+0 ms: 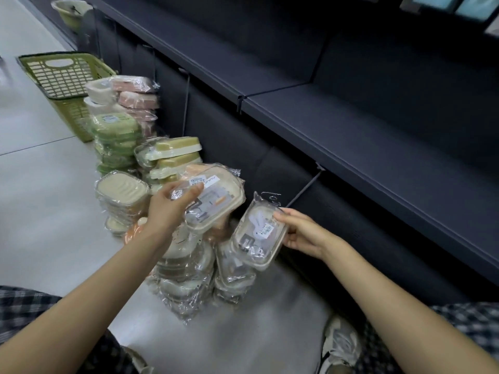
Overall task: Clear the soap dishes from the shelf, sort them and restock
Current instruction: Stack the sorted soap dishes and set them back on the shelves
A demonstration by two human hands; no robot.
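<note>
- The dark shelf (351, 125) stands bare; sorted stacks (118, 141) line the floor along its foot.
- Your left hand (168, 209) grips one wrapped soap dish (216, 195), your right hand (302, 233) another (258, 238), labels up, probably for comparing.

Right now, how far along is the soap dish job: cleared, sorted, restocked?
Clearing looks done: the dark shelf is bare where it shows. Sorting is under way: pink stack, green stack and cream stack stand on the floor beside the green basket. The left hand grips one wrapped dish, the right hand another. Restocking has not begun.
</note>
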